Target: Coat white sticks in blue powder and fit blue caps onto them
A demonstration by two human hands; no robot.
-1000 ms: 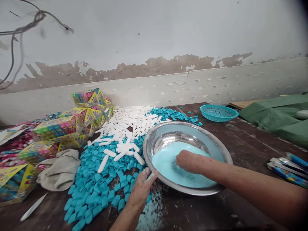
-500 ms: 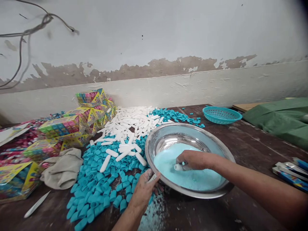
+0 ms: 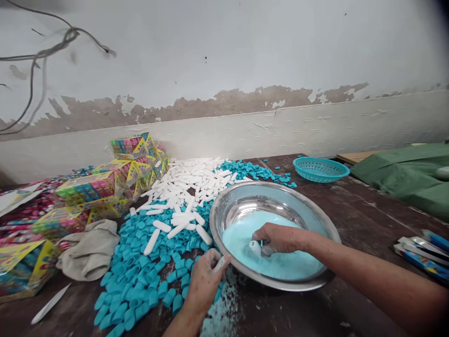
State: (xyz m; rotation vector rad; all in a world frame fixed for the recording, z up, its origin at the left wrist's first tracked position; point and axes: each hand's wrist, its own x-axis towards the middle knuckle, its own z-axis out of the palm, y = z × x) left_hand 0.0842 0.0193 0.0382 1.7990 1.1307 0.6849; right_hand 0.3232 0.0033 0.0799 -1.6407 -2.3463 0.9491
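Observation:
A wide metal basin [image 3: 312, 196] holds pale blue powder [image 3: 291, 262]. Inside it, my right hand [image 3: 278, 238] is closed around a short white plastic tube [image 3: 255, 245], whose open end shows and whose lower part is in the powder. My left hand [image 3: 205, 281] is at the basin's near-left rim, thumb on top and fingers partly hidden below, pinching the edge. A whitish patch lies along that thumb; I cannot tell what it is. Blue plastic caps [image 3: 140, 276] lie in a heap left of the basin, with white tubes [image 3: 191, 180] piled on and behind them.
Packed display boxes [image 3: 87, 187] are stacked at the left, near a grey cloth [image 3: 91, 250] and a thin white blade-shaped piece [image 3: 51, 304]. A blue perforated basket [image 3: 321, 169] stands behind the basin. Green fabric [image 3: 403, 173] and printed packets [image 3: 421, 252] lie at the right.
My right hand has shifted slightly and tipped the white tube, so its open end points more upward. My left hand stays at the rim. The whole view has moved a little.

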